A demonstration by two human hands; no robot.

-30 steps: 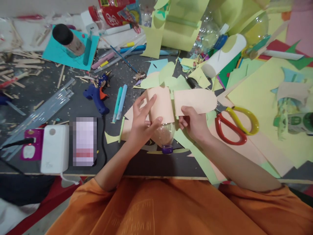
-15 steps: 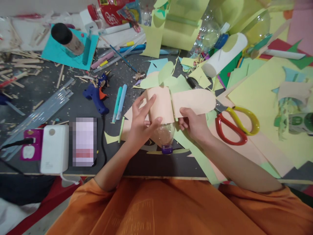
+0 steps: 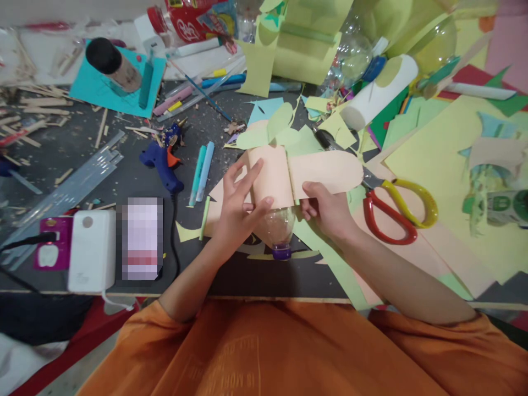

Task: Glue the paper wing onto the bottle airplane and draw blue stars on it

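A clear plastic bottle [image 3: 279, 226] with a purple cap lies with its neck toward me, its body wrapped in peach paper [image 3: 272, 179]. My left hand [image 3: 239, 206] grips the wrapped bottle from the left, fingers curved over the paper. On the other side, my right hand [image 3: 324, 206] pinches the lower edge of a peach paper strip [image 3: 328, 171] with a rounded right end. The strip's left edge meets the wrapped bottle at a thin green edge. Light green rounded paper pieces [image 3: 280, 124] lie just beyond the bottle.
Scissors [image 3: 391, 212] with red and yellow handles lie right of the strip. On the left are a blue glue gun [image 3: 163, 162], glue sticks [image 3: 78, 187], a white power bank [image 3: 91, 250] and a blurred phone [image 3: 142, 239]. Coloured paper sheets [image 3: 445, 181] cover the right side.
The strip in my right hand has shifted very slightly left, toward the wrapped bottle. Otherwise both hands and the bottle stay in place.
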